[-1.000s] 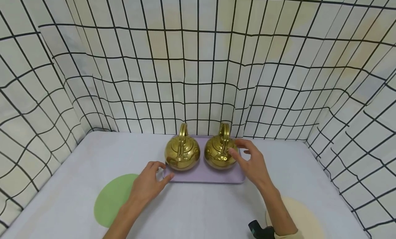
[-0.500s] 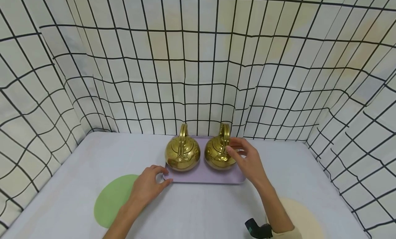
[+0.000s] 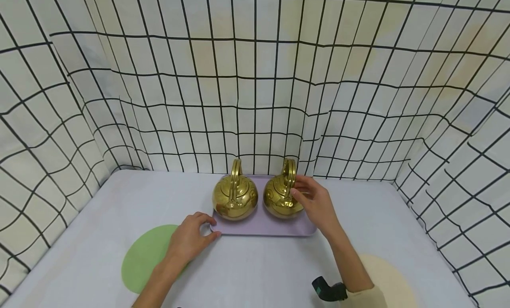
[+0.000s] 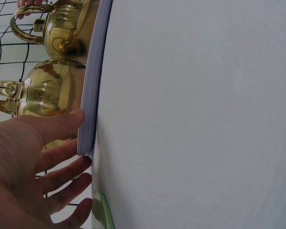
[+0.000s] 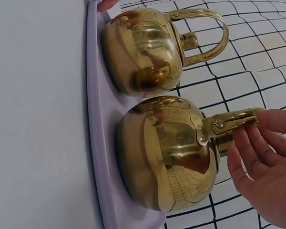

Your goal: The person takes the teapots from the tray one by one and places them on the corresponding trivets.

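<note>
Two shiny gold kettles stand side by side on a lilac tray (image 3: 260,230). My left hand (image 3: 190,237) is at the tray's near left corner, beside the left kettle (image 3: 235,199). In the left wrist view the thumb (image 4: 62,123) lies against the tray's rim, the index finger passes behind the corner, and the other fingers are spread. My right hand (image 3: 318,206) pinches the arched handle (image 5: 233,119) of the right kettle (image 5: 174,152) between thumb and fingers. That kettle still sits on the tray.
A green round mat (image 3: 145,257) lies at the left and a cream round mat (image 3: 392,286) at the right, partly under the right forearm. A black wrist device (image 3: 328,290) is on the right wrist. A white wall with black grid lines (image 3: 255,91) encloses the white table (image 3: 255,272).
My right hand has moved slightly left from the right kettle's side, bringing thumb and fingers in to its handle. The left hand has shifted a little at the tray corner. Both kettles stayed put.
</note>
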### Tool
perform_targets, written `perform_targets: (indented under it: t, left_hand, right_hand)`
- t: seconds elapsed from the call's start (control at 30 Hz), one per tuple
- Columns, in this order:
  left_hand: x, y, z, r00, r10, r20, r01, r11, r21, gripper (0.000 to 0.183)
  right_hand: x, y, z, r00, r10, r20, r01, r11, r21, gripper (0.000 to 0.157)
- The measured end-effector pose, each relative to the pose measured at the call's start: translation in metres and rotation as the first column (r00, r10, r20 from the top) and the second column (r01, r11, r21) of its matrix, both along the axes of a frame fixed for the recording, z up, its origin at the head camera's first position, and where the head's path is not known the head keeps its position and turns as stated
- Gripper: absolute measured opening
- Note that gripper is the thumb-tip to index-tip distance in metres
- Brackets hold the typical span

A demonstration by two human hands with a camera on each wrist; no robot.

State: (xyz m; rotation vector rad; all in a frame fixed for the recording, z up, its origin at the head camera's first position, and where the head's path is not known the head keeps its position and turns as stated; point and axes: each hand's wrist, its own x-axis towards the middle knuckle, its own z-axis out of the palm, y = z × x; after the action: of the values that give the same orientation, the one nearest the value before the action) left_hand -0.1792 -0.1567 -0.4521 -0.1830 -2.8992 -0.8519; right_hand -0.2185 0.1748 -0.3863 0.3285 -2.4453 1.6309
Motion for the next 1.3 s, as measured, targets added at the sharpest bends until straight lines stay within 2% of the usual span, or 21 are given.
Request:
perform_targets:
  t: [0.23,0.47,0.57,0.73,1.03,1.3]
  left_hand:
    - [-0.003,0.0,-0.001,1.0,-0.012,0.005,0.012,1.0,0.005,0.025]
    - [-0.004,-0.001,-0.002,1.0,0.0,0.01,0.0,1.0,0.016,0.024]
    - [-0.004,0.0,-0.003,1.0,0.004,0.011,-0.004,1.0,0.018,0.024]
    - [-0.003,0.0,-0.003,1.0,0.006,0.017,-0.007,1.0,0.021,0.025]
    - [-0.004,-0.001,-0.002,1.0,0.002,0.022,-0.002,1.0,0.029,0.024]
    - [-0.006,-0.002,-0.003,1.0,-0.003,0.021,0.002,1.0,0.028,0.024]
  right_hand:
    - [-0.005,0.0,-0.001,1.0,0.003,0.012,-0.002,1.0,-0.026,0.039]
    - [-0.008,0.002,-0.001,0.997,0.006,0.077,0.0,0.997,-0.076,0.036]
    - [-0.008,0.003,-0.002,0.995,0.016,0.095,-0.004,0.993,-0.118,0.035]
    - [-0.005,0.005,-0.003,0.994,0.027,0.106,-0.013,0.991,-0.131,0.036]
    - [0.0,0.014,0.004,0.998,0.018,0.064,-0.013,0.996,-0.087,0.038]
    - [0.01,0.033,0.014,1.0,0.014,0.028,-0.012,0.999,-0.051,0.039]
